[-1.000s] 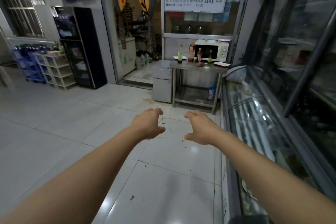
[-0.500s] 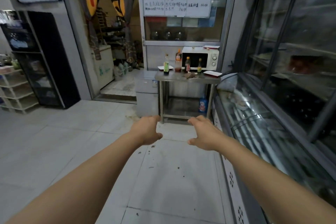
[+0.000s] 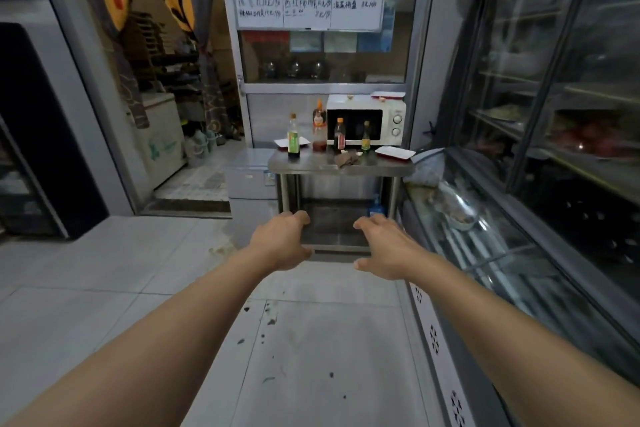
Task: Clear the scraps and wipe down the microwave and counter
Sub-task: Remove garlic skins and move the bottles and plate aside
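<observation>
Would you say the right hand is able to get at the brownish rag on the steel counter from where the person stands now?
Probably not yet. The right hand hangs empty over the floor, well short of the steel counter, and the rag lies further back on it. Nothing blocks the way; bare floor leads straight there.

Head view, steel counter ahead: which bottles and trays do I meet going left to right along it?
Green-label bottle → tall orange-capped bottle → red-label bottle → small yellow-label bottle → red-rimmed tray. The microwave stands behind them.

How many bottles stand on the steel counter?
4: green-label bottle at left, orange-capped one behind, red-label one and small yellow one before the microwave. More may be hidden.
</observation>
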A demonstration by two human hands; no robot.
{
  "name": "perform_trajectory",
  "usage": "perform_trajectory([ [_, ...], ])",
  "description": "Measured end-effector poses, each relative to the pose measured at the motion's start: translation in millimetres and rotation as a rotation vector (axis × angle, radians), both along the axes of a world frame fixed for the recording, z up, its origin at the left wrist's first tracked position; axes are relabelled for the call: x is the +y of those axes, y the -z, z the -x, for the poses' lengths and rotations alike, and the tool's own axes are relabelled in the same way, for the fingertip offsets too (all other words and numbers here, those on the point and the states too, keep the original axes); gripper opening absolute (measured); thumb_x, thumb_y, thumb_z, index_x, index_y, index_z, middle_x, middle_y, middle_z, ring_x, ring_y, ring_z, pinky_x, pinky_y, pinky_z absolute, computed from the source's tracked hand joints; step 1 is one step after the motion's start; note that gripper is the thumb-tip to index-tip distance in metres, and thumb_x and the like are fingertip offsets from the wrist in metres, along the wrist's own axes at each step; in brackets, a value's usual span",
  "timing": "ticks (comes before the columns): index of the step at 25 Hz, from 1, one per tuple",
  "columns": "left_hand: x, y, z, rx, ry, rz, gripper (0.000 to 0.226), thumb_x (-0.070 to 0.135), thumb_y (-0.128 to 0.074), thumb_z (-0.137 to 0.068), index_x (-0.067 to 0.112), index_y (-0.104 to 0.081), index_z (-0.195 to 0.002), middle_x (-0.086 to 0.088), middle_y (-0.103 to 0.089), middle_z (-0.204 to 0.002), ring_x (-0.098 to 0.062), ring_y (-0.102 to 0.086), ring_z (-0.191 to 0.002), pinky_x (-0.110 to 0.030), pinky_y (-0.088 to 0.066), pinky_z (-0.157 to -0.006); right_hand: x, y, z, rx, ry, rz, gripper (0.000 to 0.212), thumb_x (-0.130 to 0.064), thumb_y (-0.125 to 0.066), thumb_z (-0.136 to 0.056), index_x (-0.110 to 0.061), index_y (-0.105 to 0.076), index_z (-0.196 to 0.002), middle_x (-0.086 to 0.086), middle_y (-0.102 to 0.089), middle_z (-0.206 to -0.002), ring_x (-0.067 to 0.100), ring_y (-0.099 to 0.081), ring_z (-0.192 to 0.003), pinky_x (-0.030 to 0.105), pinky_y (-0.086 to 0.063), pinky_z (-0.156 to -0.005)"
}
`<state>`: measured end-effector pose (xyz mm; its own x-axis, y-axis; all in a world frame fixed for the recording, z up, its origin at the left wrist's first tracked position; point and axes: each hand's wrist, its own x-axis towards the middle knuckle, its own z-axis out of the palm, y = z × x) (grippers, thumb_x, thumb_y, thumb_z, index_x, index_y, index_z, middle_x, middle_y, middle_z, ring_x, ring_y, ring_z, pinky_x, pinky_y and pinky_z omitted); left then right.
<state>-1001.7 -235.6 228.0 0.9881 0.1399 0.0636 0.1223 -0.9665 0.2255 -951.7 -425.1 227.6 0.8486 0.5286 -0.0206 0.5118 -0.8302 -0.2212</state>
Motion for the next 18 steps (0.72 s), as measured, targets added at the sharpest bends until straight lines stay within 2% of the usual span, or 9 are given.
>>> perform_trajectory([
  [3, 11.0, -2.2, -72.4, 0.026, -0.017, 0.020, 0.059, 0.036, -0.064, -0.086, 0.023, -0.038, -0.137, -0.006, -0.049, -0.136, -0.024, -0.054, -0.115, -0.037, -0.045, -0.095, 15.5, -6.6, -81.8, 0.009, -0.022, 0.012, 0.070, -0.036, -0.066, -0.083, -0.020, -0.032, -0.141, 0.008, -0.031, -0.143, 0.030, -0.031, -0.132, 0.047, -0.037, -0.106],
  [8, 36.0, -13.5, -181.0, 0.011, -0.046, 0.042, 0.060, 0.034, -0.064, -0.085, 0.021, -0.039, -0.138, -0.005, -0.049, -0.137, -0.024, -0.050, -0.122, -0.038, -0.045, -0.099, 43.4, -16.1, -198.1, 0.021, -0.021, -0.026, 0.072, -0.036, -0.068, -0.081, -0.024, -0.030, -0.141, 0.004, -0.030, -0.144, 0.029, -0.031, -0.133, 0.051, -0.038, -0.104],
  [13, 69.3, -13.4, -280.8, 0.023, -0.013, 0.046, 0.060, 0.034, -0.065, -0.084, 0.021, -0.039, -0.137, -0.005, -0.049, -0.135, -0.024, -0.050, -0.120, -0.041, -0.045, -0.099, 71.2, -19.1, -292.2, 0.026, -0.001, -0.033, 0.071, -0.036, -0.066, -0.083, -0.022, -0.029, -0.142, 0.004, -0.029, -0.145, 0.027, -0.030, -0.134, 0.045, -0.037, -0.107],
  [18, 104.2, -14.5, -380.3, 0.001, 0.070, 0.102, 0.048, 0.031, -0.067, -0.083, 0.023, -0.047, -0.126, -0.002, -0.056, -0.122, -0.019, -0.055, -0.107, -0.039, -0.050, -0.092, 98.7, -17.8, -374.4, 0.008, 0.067, -0.049, 0.071, -0.035, -0.066, -0.082, -0.022, -0.030, -0.141, 0.006, -0.034, -0.141, 0.027, -0.032, -0.133, 0.044, -0.037, -0.106],
])
